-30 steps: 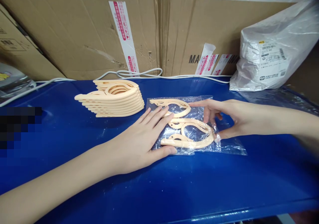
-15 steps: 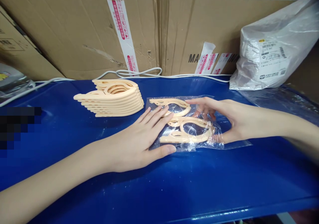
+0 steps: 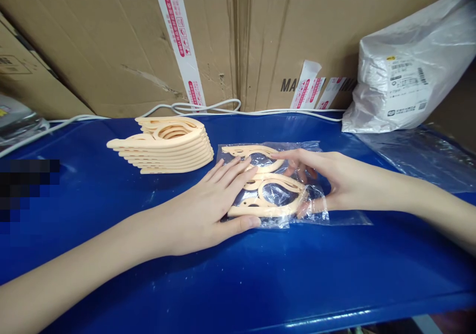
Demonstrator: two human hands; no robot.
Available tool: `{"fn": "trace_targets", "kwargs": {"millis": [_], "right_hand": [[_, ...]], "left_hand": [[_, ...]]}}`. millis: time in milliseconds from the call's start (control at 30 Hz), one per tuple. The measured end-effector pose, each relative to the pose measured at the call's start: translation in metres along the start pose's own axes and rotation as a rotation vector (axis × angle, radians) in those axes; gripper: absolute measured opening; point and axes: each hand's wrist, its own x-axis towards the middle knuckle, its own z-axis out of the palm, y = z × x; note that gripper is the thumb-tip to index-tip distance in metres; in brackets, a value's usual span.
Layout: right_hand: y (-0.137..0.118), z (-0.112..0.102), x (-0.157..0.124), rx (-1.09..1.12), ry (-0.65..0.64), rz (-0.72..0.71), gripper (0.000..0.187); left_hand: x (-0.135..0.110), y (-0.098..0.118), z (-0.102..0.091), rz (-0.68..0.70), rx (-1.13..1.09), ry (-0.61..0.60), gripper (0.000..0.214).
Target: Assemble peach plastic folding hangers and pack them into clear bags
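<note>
Bright, even overhead light; glare on plastic, wide-angle bending at edges.

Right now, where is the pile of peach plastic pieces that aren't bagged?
In the head view, the stack sits on the blue table left of centre, just left of the clear bag and beyond the left hand.

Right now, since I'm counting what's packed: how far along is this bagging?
Peach pieces already lie inside the clear bag. In hand: left hand presses it flat, right hand works at its right end. Left: the stack beside it, unbagged.
</note>
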Motion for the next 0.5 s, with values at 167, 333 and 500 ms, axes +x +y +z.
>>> {"fn": "trace_targets", "kwargs": {"millis": [167,333,500], "right_hand": [[0.005,-0.005,0.000,0.102,-0.042,-0.024,0.081],[0.002,0.006,0.004,0.190,0.007,0.039,0.083],[0.001,0.005,0.003,0.255,-0.021,0.037,0.084]], "left_hand": [[0.000,-0.001,0.002,0.033,0.002,0.048,0.079],[0.001,0.002,0.004,0.029,0.011,0.116,0.077],[0.002,0.002,0.002,0.057,0.012,0.111,0.077]]}}
